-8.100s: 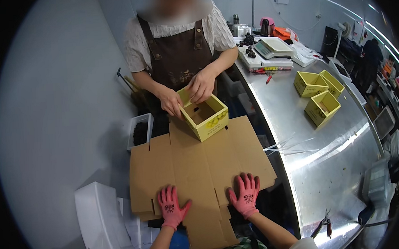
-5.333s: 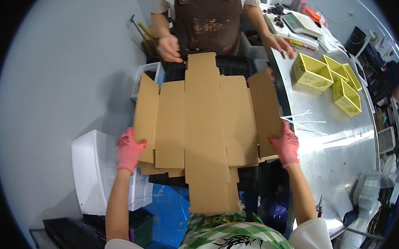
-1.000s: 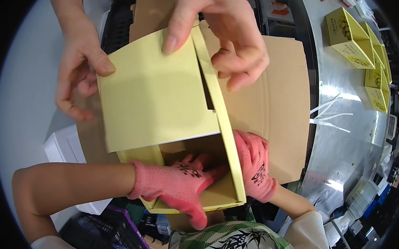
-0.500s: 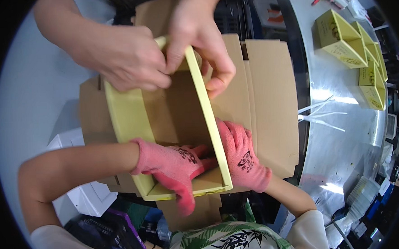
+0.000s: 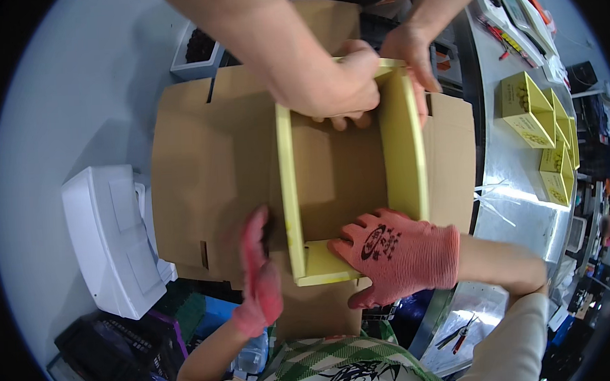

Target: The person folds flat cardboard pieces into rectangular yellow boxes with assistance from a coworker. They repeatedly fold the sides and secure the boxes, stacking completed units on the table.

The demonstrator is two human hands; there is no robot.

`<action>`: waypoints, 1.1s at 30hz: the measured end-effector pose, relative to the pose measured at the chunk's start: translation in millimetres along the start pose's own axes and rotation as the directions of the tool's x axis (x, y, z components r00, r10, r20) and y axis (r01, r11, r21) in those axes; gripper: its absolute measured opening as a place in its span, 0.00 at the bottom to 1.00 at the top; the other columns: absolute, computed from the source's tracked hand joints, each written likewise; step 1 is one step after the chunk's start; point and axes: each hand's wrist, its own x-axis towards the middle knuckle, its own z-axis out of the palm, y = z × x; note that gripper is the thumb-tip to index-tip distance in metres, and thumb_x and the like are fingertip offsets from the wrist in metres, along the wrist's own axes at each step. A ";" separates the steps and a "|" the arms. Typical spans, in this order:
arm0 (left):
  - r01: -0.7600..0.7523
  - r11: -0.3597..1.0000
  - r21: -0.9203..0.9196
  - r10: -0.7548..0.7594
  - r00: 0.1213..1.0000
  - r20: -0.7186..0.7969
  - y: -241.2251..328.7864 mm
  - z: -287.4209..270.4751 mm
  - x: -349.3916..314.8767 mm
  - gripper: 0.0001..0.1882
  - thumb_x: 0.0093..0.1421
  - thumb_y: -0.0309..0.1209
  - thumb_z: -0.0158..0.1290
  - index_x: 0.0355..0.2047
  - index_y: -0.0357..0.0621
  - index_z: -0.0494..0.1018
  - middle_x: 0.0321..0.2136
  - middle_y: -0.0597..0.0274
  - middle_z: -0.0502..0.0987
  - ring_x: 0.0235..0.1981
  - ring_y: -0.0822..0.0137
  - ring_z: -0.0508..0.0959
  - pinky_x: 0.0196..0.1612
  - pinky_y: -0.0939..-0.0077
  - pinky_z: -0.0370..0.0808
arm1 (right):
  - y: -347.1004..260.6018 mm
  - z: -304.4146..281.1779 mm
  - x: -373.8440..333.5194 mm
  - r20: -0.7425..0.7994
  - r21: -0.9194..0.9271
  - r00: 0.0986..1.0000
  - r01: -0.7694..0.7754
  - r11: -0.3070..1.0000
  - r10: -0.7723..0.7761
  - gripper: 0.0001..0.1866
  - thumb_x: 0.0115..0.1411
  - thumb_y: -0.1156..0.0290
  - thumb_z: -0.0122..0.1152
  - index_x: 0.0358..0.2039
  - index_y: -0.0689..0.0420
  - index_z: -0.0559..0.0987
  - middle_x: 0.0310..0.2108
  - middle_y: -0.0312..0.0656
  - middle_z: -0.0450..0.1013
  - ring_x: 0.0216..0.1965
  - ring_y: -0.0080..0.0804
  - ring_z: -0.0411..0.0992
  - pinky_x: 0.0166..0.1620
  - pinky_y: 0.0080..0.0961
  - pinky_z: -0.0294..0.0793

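A yellow rectangular box [image 5: 403, 133] with raised walls stands on flat brown cardboard, its inside floor brown. My right hand [image 5: 398, 254], in a pink glove, lies over its near right corner, fingers inside and thumb outside the near wall. Left of the box, my left hand [image 5: 260, 286], gloved alike, is held edge-on with its fingers stretched out, somewhat blurred, holding nothing visible. Across from me, a co-worker's bare hand [image 5: 351, 88] reaches over the far wall, fingertips inside. The co-worker's other hand [image 5: 412, 57] is at the far right corner.
Brown cardboard [image 5: 214, 167] spreads under and around the box. A white plastic device [image 5: 111, 235] stands left. On the metal table [image 5: 500, 228] at right are small yellow boxes [image 5: 528, 113], white ties [image 5: 495, 198] and pliers [image 5: 461, 337].
The view has shifted and the box sits further right in it. My left hand has come out of the box to its left. My right hand has moved from the outer right wall onto the near wall.
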 end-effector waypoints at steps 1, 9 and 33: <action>0.196 0.973 -0.119 -0.196 0.981 0.017 -3.4 6.8 -0.1 0.33 0.65 0.42 0.38 0.66 0.41 0.45 0.61 0.56 0.55 0.62 0.62 0.56 0.64 0.66 0.52 | 4.5 -3.4 13.6 0.032 0.082 0.999 0.031 0.996 -0.033 0.41 0.50 0.43 0.59 0.55 0.63 0.65 0.50 0.52 0.65 0.55 0.49 0.63 0.57 0.39 0.63; 0.211 0.976 -0.049 -0.196 0.956 0.218 -34.1 6.4 4.6 0.43 0.63 0.54 0.36 0.66 0.35 0.37 0.65 0.46 0.41 0.66 0.52 0.49 0.64 0.58 0.50 | 20.9 -5.9 54.5 0.376 0.374 0.924 -0.080 0.924 -0.072 0.51 0.39 0.51 0.65 0.62 0.60 0.58 0.57 0.56 0.54 0.58 0.54 0.55 0.59 0.43 0.59; -0.157 0.970 0.184 0.151 0.987 0.047 -11.0 -28.7 26.3 0.33 0.68 0.50 0.34 0.65 0.38 0.49 0.61 0.57 0.59 0.61 0.66 0.59 0.64 0.67 0.55 | 2.0 39.8 -62.3 -0.990 0.084 0.132 0.297 0.951 0.047 0.30 0.54 0.55 0.59 0.53 0.59 0.68 0.49 0.44 0.69 0.48 0.36 0.67 0.54 0.33 0.63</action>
